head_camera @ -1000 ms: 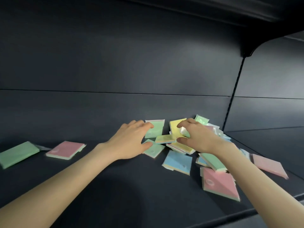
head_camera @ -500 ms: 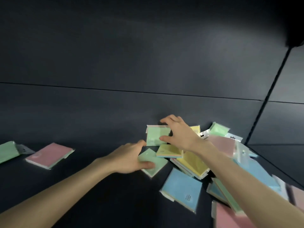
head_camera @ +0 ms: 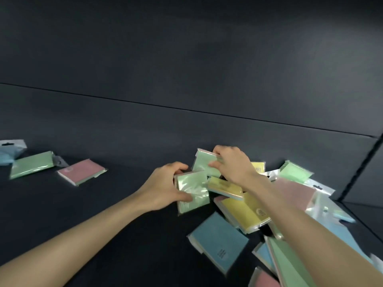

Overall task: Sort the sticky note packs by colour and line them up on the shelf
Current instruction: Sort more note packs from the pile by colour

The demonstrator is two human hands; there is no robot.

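A heap of wrapped sticky note packs lies on the dark shelf [head_camera: 103,235] at the right. My left hand [head_camera: 163,187] grips a green pack [head_camera: 193,193], lifted at a tilt off the shelf. Behind it, my right hand [head_camera: 232,164] pinches a second green pack [head_camera: 204,163] that leans near the back wall. Under my right wrist lie a small yellow pack [head_camera: 224,187] and a bigger yellow pack [head_camera: 244,212]. A blue pack [head_camera: 219,241] lies in front. At the far left lie a green pack [head_camera: 31,164], a pink pack [head_camera: 81,171] and a blue pack [head_camera: 8,153].
More pink [head_camera: 294,193], green [head_camera: 295,171] and blue packs crowd the right corner, partly hidden by my right forearm. The dark back wall [head_camera: 186,79] rises right behind the heap. A vertical shelf upright [head_camera: 360,168] stands at the right.
My left hand has taken hold of the near green pack and tilted it up. My right hand has closed on the rear green pack. The view has shifted right, nearer the heap.
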